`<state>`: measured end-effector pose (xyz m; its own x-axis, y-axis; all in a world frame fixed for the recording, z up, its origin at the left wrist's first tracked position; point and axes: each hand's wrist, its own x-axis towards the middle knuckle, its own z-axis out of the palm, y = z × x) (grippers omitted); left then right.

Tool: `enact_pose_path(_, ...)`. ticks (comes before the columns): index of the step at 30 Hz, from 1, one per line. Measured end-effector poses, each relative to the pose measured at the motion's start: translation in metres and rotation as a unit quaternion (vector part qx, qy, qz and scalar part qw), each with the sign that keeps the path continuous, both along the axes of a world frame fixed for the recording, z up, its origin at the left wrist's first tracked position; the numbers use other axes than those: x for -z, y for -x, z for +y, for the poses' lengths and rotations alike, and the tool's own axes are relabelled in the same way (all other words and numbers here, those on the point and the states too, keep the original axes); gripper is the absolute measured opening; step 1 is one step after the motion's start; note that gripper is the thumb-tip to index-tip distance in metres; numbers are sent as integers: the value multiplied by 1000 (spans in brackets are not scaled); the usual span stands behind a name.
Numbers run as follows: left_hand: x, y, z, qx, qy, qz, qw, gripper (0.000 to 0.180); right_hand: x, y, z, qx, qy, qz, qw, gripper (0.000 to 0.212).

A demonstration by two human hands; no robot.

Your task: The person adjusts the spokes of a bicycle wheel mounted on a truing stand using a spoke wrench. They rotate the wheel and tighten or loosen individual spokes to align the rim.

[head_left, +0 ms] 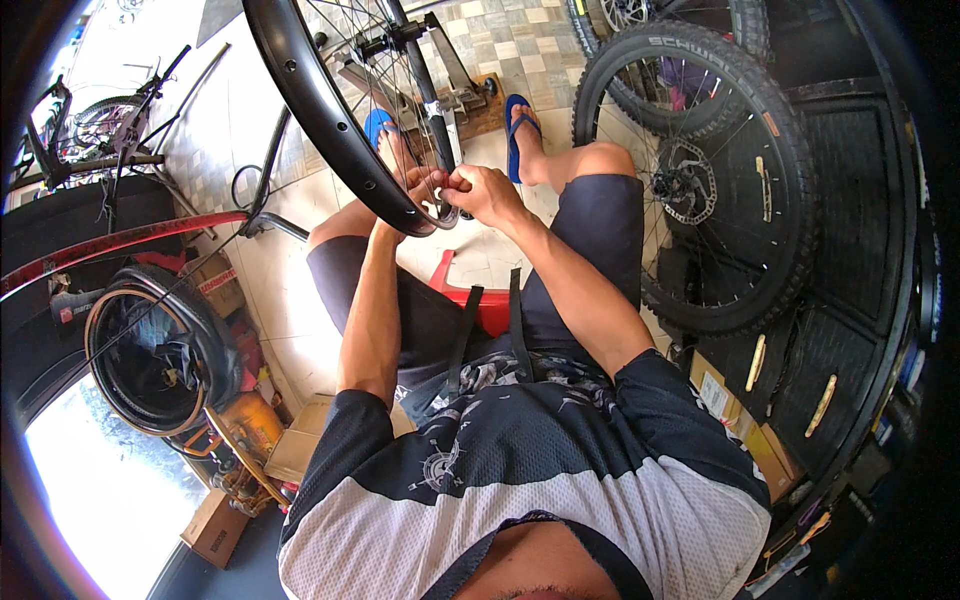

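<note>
A black bicycle rim (338, 128) with spokes and a hub (392, 40) stands upright in front of me, mounted in a metal wheel stand (448, 70). My left hand (420, 188) is at the rim's near end, partly hidden by it, fingers bent and pressed together. Beside it, my right hand (487, 196) is closed in a pinch, its thumb and fingertips meeting the left fingertips at the rim's inner side. Whatever small thing lies between the fingers is too small and covered to name.
A wheel with a knobby tyre and disc rotor (690, 185) leans against black drawers (845, 190) on the right. On the left are a red frame tube (130, 250), stacked tyres (150, 350) and cardboard boxes (215, 528). A red stool (490, 310) is under me.
</note>
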<state>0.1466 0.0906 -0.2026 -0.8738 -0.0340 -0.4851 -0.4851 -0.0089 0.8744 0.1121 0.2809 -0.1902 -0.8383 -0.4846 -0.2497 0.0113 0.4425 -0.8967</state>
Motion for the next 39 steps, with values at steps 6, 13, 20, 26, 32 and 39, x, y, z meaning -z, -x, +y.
enact_pose_path(6, -4, -1, -11, 76, 1, -41, 996, 36, 1, 4, 4, -27, 14, -11, 999, 30)
enact_pose_path(13, 14, 1, 9, 18, 143, 72, 987, 33, 35, 6, 1, -7, 67, -69, 995, 26)
enact_pose_path(20, 3, -1, 13, -71, 60, 32, 995, 40, 46, 6, -4, -2, 175, -123, 977, 24)
enact_pose_path(26, 19, 4, 0, -161, -7, 25, 987, 39, 28, 14, 10, 26, 230, -177, 956, 25)
enact_pose_path(32, 38, 4, 7, -71, 75, 65, 993, 34, 38, 17, 11, 46, 9, -39, 998, 30)
enact_pose_path(39, 32, 2, 10, -52, 77, 86, 992, 31, 41, 9, 2, 28, 56, -84, 994, 33)
